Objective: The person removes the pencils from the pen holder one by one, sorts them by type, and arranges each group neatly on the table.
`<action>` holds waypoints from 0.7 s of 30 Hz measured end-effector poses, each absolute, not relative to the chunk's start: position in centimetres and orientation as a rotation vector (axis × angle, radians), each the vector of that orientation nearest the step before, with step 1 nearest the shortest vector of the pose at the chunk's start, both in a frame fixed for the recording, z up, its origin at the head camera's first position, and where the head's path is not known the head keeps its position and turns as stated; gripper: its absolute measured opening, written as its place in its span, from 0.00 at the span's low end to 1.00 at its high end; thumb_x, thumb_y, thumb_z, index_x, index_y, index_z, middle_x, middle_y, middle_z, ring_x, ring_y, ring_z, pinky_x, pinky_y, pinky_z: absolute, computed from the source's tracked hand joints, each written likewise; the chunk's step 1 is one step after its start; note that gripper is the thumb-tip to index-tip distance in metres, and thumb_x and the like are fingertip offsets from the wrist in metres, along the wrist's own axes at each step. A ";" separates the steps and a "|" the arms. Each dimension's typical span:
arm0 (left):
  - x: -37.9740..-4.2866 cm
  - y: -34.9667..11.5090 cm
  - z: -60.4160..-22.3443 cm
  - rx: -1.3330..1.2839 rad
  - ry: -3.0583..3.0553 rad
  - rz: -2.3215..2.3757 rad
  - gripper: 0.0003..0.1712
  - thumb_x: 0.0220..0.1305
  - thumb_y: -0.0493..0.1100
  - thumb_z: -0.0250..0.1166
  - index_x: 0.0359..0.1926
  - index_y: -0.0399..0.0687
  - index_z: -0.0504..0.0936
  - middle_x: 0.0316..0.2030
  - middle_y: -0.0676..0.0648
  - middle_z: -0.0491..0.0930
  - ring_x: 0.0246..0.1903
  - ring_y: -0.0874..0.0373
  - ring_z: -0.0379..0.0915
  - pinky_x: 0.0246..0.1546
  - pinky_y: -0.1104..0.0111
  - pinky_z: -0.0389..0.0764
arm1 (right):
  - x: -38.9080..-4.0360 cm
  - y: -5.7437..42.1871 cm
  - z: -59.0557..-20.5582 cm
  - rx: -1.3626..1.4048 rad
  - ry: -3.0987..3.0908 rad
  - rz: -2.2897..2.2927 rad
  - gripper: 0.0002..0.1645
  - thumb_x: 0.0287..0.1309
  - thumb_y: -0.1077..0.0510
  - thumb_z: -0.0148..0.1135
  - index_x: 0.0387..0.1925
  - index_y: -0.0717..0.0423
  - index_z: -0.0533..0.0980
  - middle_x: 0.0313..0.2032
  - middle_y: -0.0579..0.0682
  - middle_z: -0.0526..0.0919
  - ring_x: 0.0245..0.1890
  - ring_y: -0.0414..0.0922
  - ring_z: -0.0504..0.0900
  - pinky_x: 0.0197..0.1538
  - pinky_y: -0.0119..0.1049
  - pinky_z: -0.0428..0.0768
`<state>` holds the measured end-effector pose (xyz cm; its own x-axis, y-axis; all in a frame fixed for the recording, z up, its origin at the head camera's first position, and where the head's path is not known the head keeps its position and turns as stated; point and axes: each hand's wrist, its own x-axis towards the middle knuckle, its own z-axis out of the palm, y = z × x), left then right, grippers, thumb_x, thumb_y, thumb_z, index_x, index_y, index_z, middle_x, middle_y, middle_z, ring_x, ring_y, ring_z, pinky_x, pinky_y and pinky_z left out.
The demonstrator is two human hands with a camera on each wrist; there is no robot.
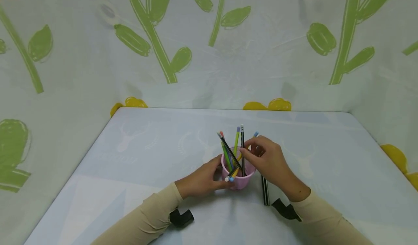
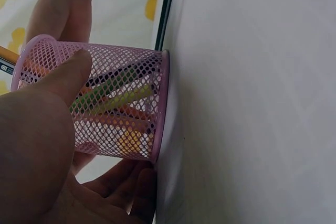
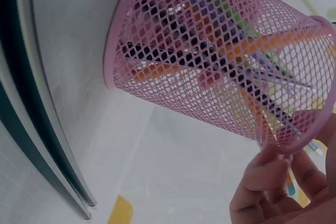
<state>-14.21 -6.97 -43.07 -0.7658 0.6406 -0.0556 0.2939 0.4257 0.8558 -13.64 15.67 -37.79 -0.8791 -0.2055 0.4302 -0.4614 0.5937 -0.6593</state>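
A pink mesh pencil cup point(image 1: 241, 182) stands upright on the table, full of pencils in green, black, yellow and other colours. My left hand point(image 1: 202, 178) holds it from the left, thumb across the near side in the left wrist view and fingers round the far side. At the right rim, my right hand point(image 1: 269, 161) pinches a yellow pencil point(image 1: 240, 157) with thumb and fingers; a blue end point(image 1: 256, 133) shows beyond the knuckles. In the right wrist view those fingertips point(image 3: 270, 153) are right at the cup's rim point(image 3: 315, 129).
Black striped pencils point(image 1: 265, 191) lie side by side on the table, just right of the cup below the right hand. A pale patterned tabletop point(image 1: 147, 158) reaches back to a flower-printed cloth wall point(image 1: 248, 67). Black pieces point(image 1: 181, 218) sit at both wrists.
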 end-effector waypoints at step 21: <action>-14.1 -7.0 -42.8 0.791 2.305 1.279 0.48 0.64 0.59 0.68 0.77 0.62 0.52 0.70 0.56 0.67 0.70 0.61 0.64 0.75 0.58 0.60 | -13.3 16.5 -36.2 0.569 -2.429 1.237 0.05 0.64 0.62 0.65 0.41 0.58 0.81 0.34 0.49 0.87 0.29 0.36 0.81 0.35 0.28 0.81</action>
<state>-14.12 -7.00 -42.78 -0.7659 0.6400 -0.0612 0.2867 0.4252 0.8585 -13.29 16.46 -36.18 -0.8561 -0.1898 0.4807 -0.5004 0.5371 -0.6791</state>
